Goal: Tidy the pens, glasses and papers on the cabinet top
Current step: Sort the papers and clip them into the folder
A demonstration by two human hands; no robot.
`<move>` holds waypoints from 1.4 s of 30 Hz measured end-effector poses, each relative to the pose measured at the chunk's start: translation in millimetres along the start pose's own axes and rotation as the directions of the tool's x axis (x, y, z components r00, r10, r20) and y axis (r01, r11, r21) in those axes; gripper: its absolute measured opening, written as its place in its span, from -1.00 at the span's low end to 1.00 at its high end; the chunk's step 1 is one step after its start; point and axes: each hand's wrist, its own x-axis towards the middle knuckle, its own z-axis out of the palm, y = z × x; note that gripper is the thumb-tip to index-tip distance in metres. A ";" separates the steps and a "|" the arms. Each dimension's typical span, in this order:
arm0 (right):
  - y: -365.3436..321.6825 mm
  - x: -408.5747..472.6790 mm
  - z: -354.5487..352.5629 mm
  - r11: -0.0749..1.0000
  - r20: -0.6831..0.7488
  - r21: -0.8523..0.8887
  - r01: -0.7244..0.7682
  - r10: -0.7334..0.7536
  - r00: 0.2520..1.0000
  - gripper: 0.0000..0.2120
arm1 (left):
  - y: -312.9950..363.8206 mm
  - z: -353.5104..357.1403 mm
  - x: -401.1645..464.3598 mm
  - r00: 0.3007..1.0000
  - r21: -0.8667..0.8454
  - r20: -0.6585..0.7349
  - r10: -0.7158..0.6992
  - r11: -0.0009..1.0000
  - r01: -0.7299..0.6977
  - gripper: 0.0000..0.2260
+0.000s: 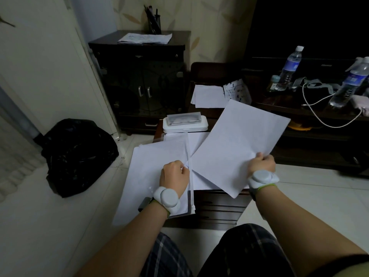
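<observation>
The low cabinet (217, 208) top lies mostly hidden under papers (157, 168). At three o'clock, a water bottle (351, 82) is cut by the edge. The glasses case (184, 119) contents blur.

A black plastic bag (79, 154) lies on the light tiled floor (311, 198), at the left, near a pale door (50, 62). On the right stands a long dark low table (311, 116). On it there are two clear water bottles with blue labels: one upright bottle (290, 68) and, further right, a tilted bottle (351, 82). A small jar with a pale lid (274, 82) stands just beside the upright bottle. A white cable (327, 110) hangs in a loop over the front edge of this table. The wall behind has a wallpaper with a leaf pattern (209, 21). At the bottom, checked dark shorts (165, 256) are visible.
</observation>
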 end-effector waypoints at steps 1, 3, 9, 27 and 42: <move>1.0 1.7 -2.2 1.000 0.004 -0.004 -0.011 0.011 1.000 -0.68 | 0.5 0.1 0.4 1.000 0.000 0.000 0.001 1.000 -0.001 -0.83; 2.8 3.0 -5.5 1.000 0.002 -0.009 -0.029 0.029 1.000 -0.68 | 0.7 0.3 0.7 1.000 0.000 0.002 -0.007 1.000 0.007 -0.83; 6.7 4.5 -9.3 0.998 -0.053 -0.022 -0.063 0.062 0.997 -0.67 | 1.8 -0.8 1.5 1.000 0.015 -0.014 -0.001 1.000 0.001 -0.85; 17.4 -6.9 -7.5 0.999 -0.057 -0.020 -0.033 0.032 0.998 -0.69 | 2.2 0.1 -3.1 1.000 0.003 0.000 -0.002 1.000 0.002 -0.85; 17.2 -12.8 12.3 0.957 0.363 -0.248 0.148 -0.050 0.930 -0.71 | -1.5 3.3 -2.1 1.000 -0.002 -0.007 0.013 1.000 -0.013 -0.82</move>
